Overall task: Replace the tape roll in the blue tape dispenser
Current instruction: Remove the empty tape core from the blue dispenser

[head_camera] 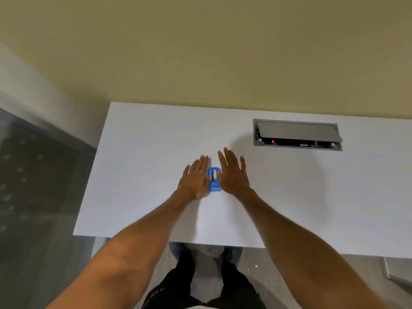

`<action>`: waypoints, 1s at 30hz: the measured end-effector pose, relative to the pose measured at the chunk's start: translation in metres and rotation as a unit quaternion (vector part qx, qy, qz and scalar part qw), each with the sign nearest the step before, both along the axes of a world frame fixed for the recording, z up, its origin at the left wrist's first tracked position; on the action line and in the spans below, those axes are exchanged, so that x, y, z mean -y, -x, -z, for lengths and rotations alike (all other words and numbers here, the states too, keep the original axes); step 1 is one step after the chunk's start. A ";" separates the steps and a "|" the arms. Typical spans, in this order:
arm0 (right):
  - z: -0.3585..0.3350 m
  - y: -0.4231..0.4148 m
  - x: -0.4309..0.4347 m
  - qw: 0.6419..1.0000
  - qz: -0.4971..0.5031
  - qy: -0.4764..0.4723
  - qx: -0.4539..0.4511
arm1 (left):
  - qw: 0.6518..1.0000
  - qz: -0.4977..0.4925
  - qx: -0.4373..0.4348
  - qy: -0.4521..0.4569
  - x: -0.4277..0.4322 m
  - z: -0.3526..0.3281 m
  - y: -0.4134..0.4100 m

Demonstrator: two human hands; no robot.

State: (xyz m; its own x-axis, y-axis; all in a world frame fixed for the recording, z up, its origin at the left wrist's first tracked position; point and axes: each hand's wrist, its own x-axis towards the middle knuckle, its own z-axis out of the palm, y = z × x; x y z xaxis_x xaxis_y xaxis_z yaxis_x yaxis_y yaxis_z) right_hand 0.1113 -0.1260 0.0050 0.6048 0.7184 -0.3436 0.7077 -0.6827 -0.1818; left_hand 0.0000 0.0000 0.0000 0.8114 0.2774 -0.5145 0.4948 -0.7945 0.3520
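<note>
A small blue tape dispenser [214,179] sits on the white table [142,166], with a whitish tape roll showing in its top. My left hand [196,178] lies flat just left of it, fingers stretched out, thumb touching the dispenser's side. My right hand [233,172] lies flat just right of it, fingers spread, thumb resting at the roll. Neither hand grips anything. No spare tape roll is in view.
A grey cable box [297,134] with its lid tilted up and a red light inside is set into the table at the back right. A beige wall runs behind the table. The table's near edge is by my legs, with dark floor to the left.
</note>
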 end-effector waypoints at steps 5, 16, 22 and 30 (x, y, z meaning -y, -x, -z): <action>0.016 0.004 0.007 0.997 -0.021 0.063 -0.039 | 0.999 0.025 -0.028 0.035 0.000 0.015 0.006; 0.036 0.009 0.012 0.997 -0.012 0.004 -0.080 | 0.998 0.019 0.020 0.056 0.015 0.042 0.011; 0.040 0.001 0.008 0.995 0.006 0.001 -0.097 | 0.997 0.006 0.049 0.059 0.017 0.047 0.002; 0.046 -0.006 -0.004 0.995 0.023 -0.011 -0.097 | 0.997 -0.018 0.074 0.030 0.016 0.051 -0.004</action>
